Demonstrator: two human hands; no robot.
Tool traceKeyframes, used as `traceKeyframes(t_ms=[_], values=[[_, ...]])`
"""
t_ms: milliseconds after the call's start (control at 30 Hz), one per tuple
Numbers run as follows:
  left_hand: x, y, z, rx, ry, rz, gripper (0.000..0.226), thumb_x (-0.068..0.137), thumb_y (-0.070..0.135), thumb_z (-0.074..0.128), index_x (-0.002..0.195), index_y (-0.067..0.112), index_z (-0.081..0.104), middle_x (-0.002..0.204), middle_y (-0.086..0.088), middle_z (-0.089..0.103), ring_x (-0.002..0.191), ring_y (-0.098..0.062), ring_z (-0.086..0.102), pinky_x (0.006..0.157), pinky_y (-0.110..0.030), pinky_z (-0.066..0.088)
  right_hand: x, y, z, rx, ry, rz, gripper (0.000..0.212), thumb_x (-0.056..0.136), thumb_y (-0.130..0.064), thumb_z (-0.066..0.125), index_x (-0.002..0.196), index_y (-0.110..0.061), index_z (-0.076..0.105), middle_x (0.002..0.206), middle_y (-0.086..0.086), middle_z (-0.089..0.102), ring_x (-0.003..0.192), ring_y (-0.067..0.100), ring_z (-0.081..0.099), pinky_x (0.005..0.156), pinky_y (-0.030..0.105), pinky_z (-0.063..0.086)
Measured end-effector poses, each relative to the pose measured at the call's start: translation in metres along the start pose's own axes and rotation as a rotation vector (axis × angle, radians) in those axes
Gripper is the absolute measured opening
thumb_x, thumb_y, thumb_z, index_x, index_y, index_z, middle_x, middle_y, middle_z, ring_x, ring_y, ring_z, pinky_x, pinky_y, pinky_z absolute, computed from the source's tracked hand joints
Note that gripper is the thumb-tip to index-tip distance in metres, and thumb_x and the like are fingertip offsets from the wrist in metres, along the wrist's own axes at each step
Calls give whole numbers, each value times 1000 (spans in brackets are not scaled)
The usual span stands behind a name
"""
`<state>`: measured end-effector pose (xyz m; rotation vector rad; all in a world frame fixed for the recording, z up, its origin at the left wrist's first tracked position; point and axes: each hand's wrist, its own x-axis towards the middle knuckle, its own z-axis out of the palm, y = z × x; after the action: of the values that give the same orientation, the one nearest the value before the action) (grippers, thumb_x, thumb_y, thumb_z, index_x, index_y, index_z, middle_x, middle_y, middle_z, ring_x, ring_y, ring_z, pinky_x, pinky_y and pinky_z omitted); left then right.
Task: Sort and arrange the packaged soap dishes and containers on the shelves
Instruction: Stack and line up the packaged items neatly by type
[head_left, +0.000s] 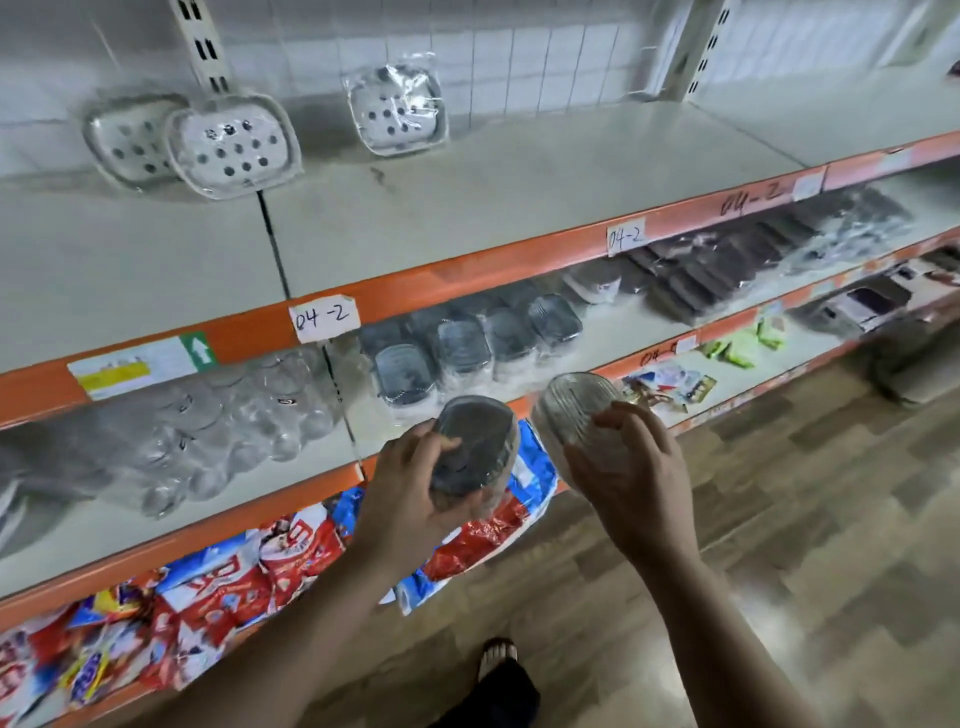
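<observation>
My left hand (410, 499) grips a grey oval soap dish in clear wrap (475, 447), held in front of the middle shelf's edge. My right hand (631, 478) holds a clear ribbed oval dish (576, 410) tilted on its side, just right of the first. On the middle shelf (613, 332) behind them stand rows of wrapped grey soap dishes (467, 343). White perforated soap dishes (231, 145) lean against the back wall of the top shelf (467, 208), with another one (397, 109) further right.
Clear plastic containers (218, 415) fill the left of the middle shelf; dark flat packs (727, 270) lie to the right. Red and blue snack bags (249, 566) crowd the bottom shelf. Orange shelf edges carry "04-2" labels (323, 317). My sandalled foot (498, 657) stands on the wood-pattern floor.
</observation>
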<state>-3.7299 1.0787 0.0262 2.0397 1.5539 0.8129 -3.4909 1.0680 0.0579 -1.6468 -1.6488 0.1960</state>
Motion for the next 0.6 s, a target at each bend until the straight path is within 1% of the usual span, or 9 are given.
traceKeyframes(t_ms=[133,200,300,400,500,600], values=[[46,2,41,26,35,-62,71,76,67,55,116,8,60,123,-13,57,114,-31,52,91,-36,44,36,50,12,-9,-56,-37,38,74,-28,82,103,-12,66,120,6,61,109,27,58,92,35,46],[69,4,61,56,48,-80,72,77,67,54,118,8,59,126,-16,55,119,-32,50,93,-39,44,52,72,19,-1,-73,-42,38,74,-31,80,103,-11,66,120,8,61,109,27,58,92,37,47],[98,3,87,100,68,-86,71,79,66,52,120,8,58,134,-18,50,125,-32,45,98,-37,39,74,99,30,17,-70,-20,38,74,-31,77,103,-8,66,122,11,61,111,29,57,94,40,47],[124,0,112,134,138,-84,67,80,62,56,117,6,60,128,-17,54,121,-31,47,97,-35,40,88,125,42,37,-64,2,39,76,-33,74,104,-8,66,124,10,60,112,31,56,94,40,46],[150,-3,141,195,218,-104,67,83,62,55,116,5,59,122,-16,57,121,-31,49,96,-39,42,100,153,58,71,-58,31,39,77,-33,74,107,-9,66,126,9,59,114,29,55,94,40,46],[175,-1,165,211,324,-115,65,83,60,57,115,4,60,118,-16,59,118,-32,52,94,-44,45,107,179,73,90,-88,53,38,78,-31,77,107,-9,66,126,9,59,114,30,56,92,43,49]])
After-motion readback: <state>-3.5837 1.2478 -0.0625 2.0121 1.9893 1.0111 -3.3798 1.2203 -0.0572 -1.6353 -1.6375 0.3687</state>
